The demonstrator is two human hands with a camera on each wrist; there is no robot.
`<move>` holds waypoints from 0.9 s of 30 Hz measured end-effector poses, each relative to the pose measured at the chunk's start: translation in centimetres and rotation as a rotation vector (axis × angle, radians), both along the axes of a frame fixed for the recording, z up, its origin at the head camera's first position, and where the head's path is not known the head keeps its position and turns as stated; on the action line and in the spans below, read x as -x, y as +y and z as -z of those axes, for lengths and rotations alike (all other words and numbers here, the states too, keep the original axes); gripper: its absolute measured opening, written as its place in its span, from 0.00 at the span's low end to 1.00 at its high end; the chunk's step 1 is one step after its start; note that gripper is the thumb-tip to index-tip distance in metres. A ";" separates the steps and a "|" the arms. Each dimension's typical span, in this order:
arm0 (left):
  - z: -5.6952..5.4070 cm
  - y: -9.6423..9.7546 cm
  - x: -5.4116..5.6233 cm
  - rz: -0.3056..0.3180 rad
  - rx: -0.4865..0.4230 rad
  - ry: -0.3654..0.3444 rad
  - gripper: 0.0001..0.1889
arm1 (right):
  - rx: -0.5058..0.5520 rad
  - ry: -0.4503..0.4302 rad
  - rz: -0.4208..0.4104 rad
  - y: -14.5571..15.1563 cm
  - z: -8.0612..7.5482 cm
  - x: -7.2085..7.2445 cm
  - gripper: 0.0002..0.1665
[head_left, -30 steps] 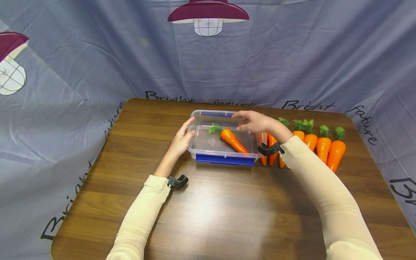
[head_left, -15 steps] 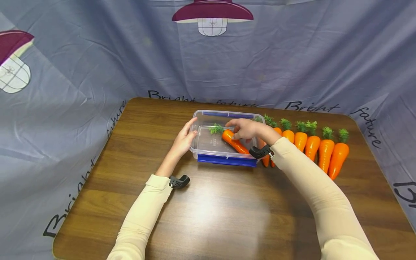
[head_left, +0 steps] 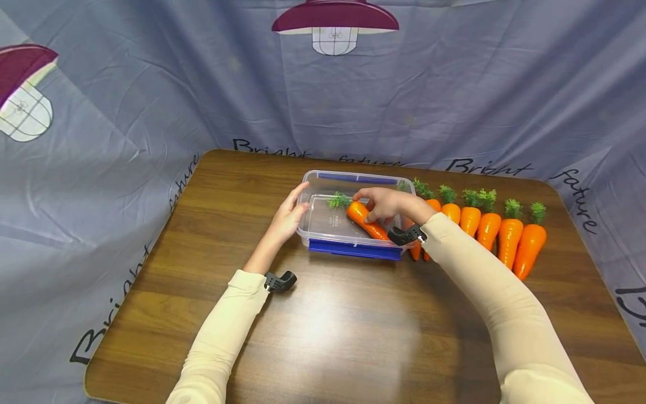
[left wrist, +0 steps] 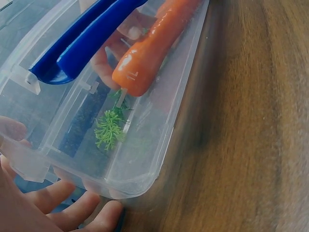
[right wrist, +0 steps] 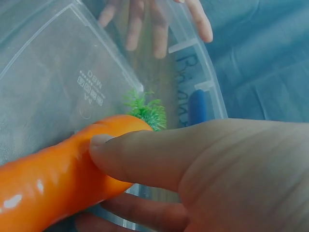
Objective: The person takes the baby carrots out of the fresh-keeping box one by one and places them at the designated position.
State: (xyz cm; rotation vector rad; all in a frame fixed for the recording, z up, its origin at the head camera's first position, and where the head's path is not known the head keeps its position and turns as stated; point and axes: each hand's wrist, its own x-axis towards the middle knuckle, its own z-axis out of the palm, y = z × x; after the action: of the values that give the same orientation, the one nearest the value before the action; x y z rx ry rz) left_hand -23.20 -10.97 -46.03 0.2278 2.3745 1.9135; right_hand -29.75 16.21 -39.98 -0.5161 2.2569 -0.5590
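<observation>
A clear plastic box (head_left: 323, 235) with blue clip flaps stands at the back middle of the table. In it lies a glossy orange carrot (head_left: 357, 212) with a green leafy top (left wrist: 110, 129). My right hand (head_left: 386, 203) reaches into the box and grips the carrot near its thick end; the right wrist view shows the thumb (right wrist: 128, 155) on top and fingers below. My left hand (head_left: 285, 219) rests against the box's left end wall, its fingers (left wrist: 79, 208) spread along the outside and tips at the rim.
Several more carrots (head_left: 511, 238) lie side by side right of the box, leafy tops toward the back; my right forearm covers part of them. A grey-blue curtain (head_left: 303, 101) hangs behind the wooden table (head_left: 313, 320).
My right hand has come down from above the box's right part to the carrot and now grips it. The left hand stays at the left wall. The view has shifted slightly.
</observation>
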 end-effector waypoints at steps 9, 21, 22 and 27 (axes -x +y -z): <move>0.0 0.1 0.0 0.007 -0.006 -0.011 0.31 | -0.025 0.006 0.000 -0.2 0.1 0.1 0.42; 0.1 0.1 0.0 0.002 0.013 -0.012 0.31 | -0.027 -0.053 0.006 -0.5 0.3 0.0 0.43; 0.1 0.1 -0.1 0.001 0.015 -0.011 0.31 | -0.025 -0.048 0.005 -0.5 0.3 0.0 0.43; 0.1 0.1 0.0 -0.003 0.010 -0.007 0.31 | 0.008 -0.005 0.022 -0.4 0.0 0.0 0.41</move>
State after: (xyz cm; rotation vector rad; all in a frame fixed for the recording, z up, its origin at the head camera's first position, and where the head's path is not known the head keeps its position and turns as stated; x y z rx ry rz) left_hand -23.23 -10.90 -46.10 0.2163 2.3807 1.8997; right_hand -29.76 15.76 -39.96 -0.4939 2.2591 -0.5804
